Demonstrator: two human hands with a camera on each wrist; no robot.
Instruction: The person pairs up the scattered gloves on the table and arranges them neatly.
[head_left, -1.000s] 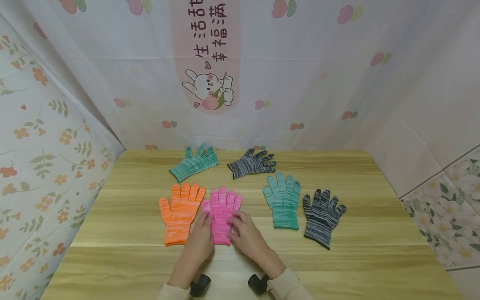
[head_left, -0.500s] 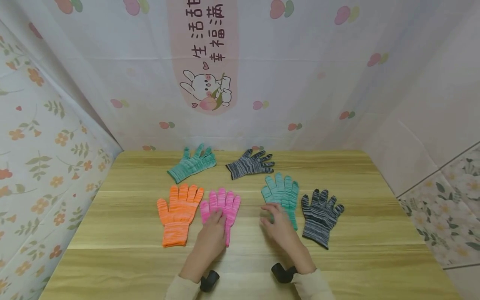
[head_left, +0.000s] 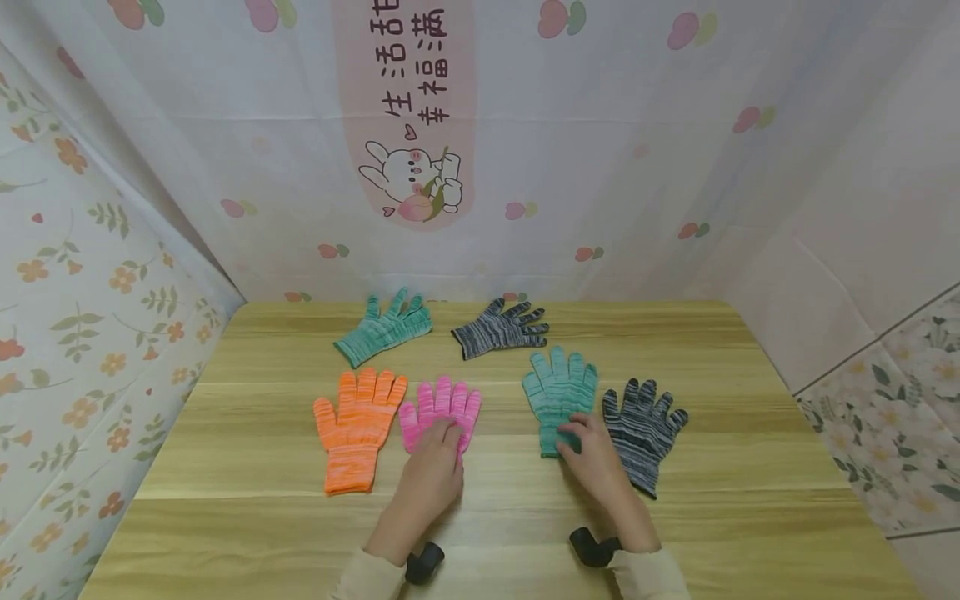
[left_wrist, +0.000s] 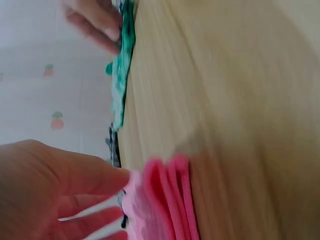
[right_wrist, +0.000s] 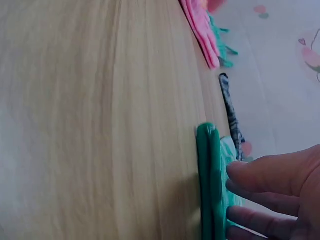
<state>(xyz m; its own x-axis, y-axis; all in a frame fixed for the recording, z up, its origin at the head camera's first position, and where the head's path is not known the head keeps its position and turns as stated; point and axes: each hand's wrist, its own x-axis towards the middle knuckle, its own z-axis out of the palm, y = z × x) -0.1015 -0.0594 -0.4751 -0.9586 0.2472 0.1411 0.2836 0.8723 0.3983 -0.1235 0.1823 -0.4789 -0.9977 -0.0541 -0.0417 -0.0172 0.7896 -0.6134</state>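
My left hand is at the lower part of a pink knitted glove and covers its cuff in the head view. The left wrist view shows the thumb against the pink cuff, which is bunched in layers, with the fingers on its far side. My right hand lies over the right side of a green knitted glove. In the right wrist view its thumb and fingers rest along the top of the green glove near the cuff.
An orange glove lies left of the pink one. A grey-and-black glove lies right, partly behind my right forearm. Farther back are a second green glove and a second grey-and-black glove, near the curtain behind the wooden table.
My right hand has left the pink glove and moved right onto the green glove. The left hand has shifted slightly right over the pink glove, whose cuff has narrowed and gone under the hand.
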